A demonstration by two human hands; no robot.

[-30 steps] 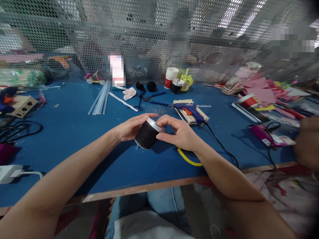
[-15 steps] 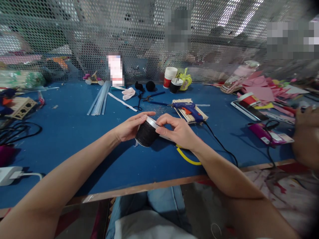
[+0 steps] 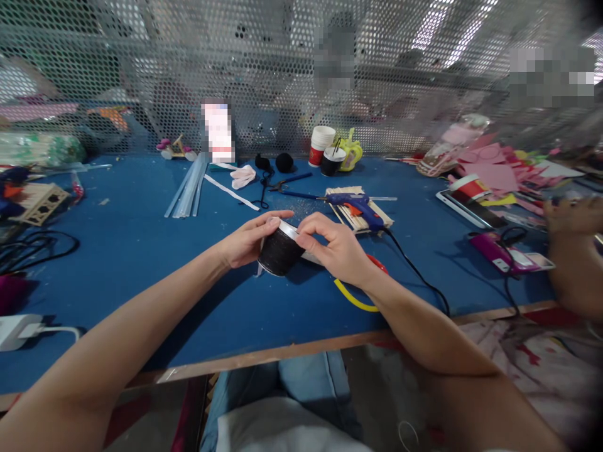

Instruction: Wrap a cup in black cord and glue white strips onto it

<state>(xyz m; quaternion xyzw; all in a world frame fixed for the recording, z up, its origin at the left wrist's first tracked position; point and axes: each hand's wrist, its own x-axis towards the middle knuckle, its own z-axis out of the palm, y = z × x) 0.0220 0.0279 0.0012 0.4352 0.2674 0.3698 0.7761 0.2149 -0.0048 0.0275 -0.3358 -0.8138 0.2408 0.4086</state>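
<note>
A paper cup (image 3: 281, 252) wrapped in black cord, with a white band round its rim, is tilted above the blue table. My left hand (image 3: 252, 238) grips it from the left, thumb on the white band and fingers behind. At the rim's right side, my right hand (image 3: 332, 245) pinches with thumb and forefinger; whether it holds the band's edge or the rim I cannot make out. Beneath the right hand lie yellow-and-red-handled scissors (image 3: 355, 300), partly hidden. Beyond the hands, a blue glue gun (image 3: 355, 207) rests on a stick raft (image 3: 380, 216).
Clear glue sticks (image 3: 187, 191), white ribbon (image 3: 242, 177), pliers (image 3: 282, 186) and black yarn balls (image 3: 284, 163) lie farther back. Stacked paper cups (image 3: 322, 144) and another black-wrapped cup (image 3: 332, 162) stand by the mesh wall. At right are phones (image 3: 468, 208) and another person's arm (image 3: 575, 263).
The cup has shifted slightly right and turned a little in my hands. My right fingers have closed in tighter at the rim. The other person's hand at right has moved a bit left.
</note>
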